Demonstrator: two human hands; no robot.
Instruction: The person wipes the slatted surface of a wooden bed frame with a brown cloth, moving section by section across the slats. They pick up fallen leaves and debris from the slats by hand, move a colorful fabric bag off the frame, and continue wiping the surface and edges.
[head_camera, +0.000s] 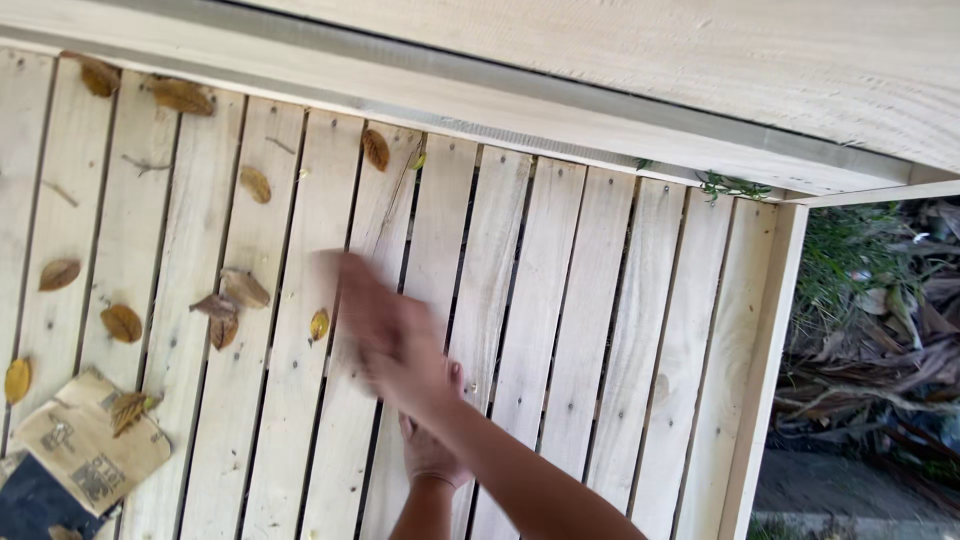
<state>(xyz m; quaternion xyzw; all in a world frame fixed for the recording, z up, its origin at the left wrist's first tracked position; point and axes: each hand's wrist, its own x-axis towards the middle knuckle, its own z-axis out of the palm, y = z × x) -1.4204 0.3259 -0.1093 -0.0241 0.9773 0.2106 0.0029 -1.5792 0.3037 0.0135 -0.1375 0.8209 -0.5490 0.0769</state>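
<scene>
- The right hand (385, 335) is seen blurred, laid flat with its grip spread wide on the pale wooden slats (560, 300); nothing is held.
- The left hand (430, 445) is pressed on the slats just near of it, partly hidden under the right forearm; its grip cannot be told.
- Dry leaves (230, 300) are scattered to the left.
- A sheet of sandpaper (85, 445) lies at the near left corner.

Soft, even daylight – no hard shadows or glare on the pale slats (590, 300). The right hand (385, 335) is smeared by motion blur – the slats and leaves (235, 295) left of it stay sharp.
</scene>
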